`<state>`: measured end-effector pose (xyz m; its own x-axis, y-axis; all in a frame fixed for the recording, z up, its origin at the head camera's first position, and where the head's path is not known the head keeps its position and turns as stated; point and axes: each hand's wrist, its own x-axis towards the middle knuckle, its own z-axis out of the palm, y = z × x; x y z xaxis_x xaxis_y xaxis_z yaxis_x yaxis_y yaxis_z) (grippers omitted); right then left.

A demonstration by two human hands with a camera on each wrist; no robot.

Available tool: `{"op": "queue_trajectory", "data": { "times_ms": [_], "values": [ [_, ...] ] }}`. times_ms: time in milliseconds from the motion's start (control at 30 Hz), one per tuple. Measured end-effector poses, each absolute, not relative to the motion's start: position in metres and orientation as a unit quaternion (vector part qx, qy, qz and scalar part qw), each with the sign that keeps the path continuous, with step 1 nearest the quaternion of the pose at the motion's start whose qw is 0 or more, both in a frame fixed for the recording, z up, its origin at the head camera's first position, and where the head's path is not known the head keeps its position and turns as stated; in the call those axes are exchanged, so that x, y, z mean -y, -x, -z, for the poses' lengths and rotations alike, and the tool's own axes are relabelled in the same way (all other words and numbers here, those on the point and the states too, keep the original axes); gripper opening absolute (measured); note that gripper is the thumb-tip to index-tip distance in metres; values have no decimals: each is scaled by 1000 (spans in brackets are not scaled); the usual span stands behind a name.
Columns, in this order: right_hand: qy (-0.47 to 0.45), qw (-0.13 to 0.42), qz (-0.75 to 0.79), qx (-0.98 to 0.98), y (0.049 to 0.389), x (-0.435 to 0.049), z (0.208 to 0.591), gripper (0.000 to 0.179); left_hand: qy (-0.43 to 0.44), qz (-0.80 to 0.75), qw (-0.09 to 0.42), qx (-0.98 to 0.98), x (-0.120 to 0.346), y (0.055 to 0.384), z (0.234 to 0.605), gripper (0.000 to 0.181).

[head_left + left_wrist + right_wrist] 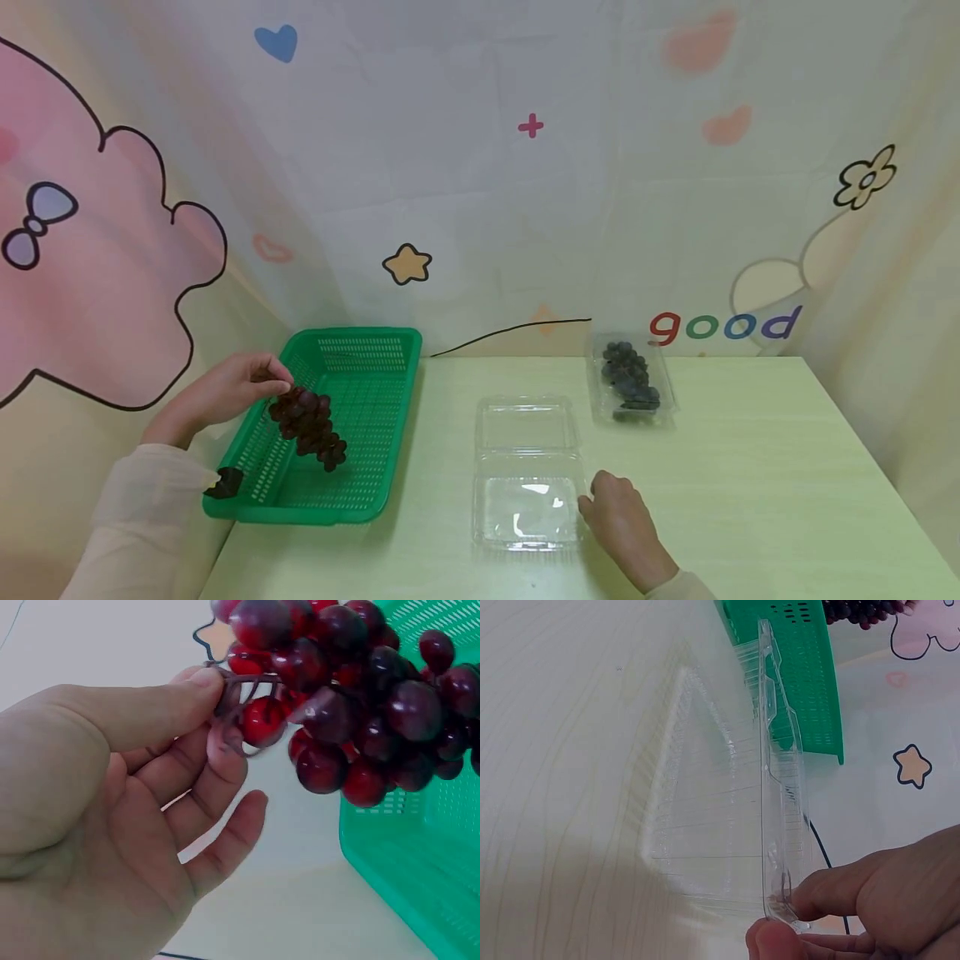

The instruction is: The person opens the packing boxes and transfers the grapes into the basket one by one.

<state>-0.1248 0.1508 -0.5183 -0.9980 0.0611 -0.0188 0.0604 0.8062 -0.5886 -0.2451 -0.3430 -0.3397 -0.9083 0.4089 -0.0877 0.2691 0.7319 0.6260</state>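
My left hand (238, 388) pinches the stem (251, 678) of a bunch of dark red grapes (309, 427) between thumb and fingertips. The bunch hangs over the green basket (400, 425), and its lower end slants to the right. In the left wrist view the little finger stands away from the stem. An opened clear plastic clamshell box (527, 508) lies on the table, its lid folded back toward the wall. With thumb and fingers my right hand (626, 529) grips the box's right rim, seen close at a corner (778, 907) in the right wrist view.
At the back right stands another clear box (670, 408), with dark grapes (630, 377) inside. A small black piece (225, 482) sits at the basket's near left corner. Behind the pale green table (750, 467) hangs a printed cloth (465, 125).
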Motion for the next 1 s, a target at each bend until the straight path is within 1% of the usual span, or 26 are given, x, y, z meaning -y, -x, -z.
{"op": "queue_trajectory", "data": {
  "times_ms": [200,433,700,800,1000],
  "values": [
    [34,-4,-315,949,124,-151,518,29,-181,-294,132,-929,355,241,345,8],
    [27,4,-306,952,125,-151,517,23,-183,-265,153,-934,369,239,347,5],
    [27,-3,-309,951,124,-151,516,16,-165,-248,198,-934,374,239,349,5],
    [27,-3,-308,951,124,-151,516,16,-162,-235,204,-937,374,242,351,6],
    [25,9,-300,953,125,-152,517,18,-166,-208,199,-943,372,254,362,7]
  ]
}}
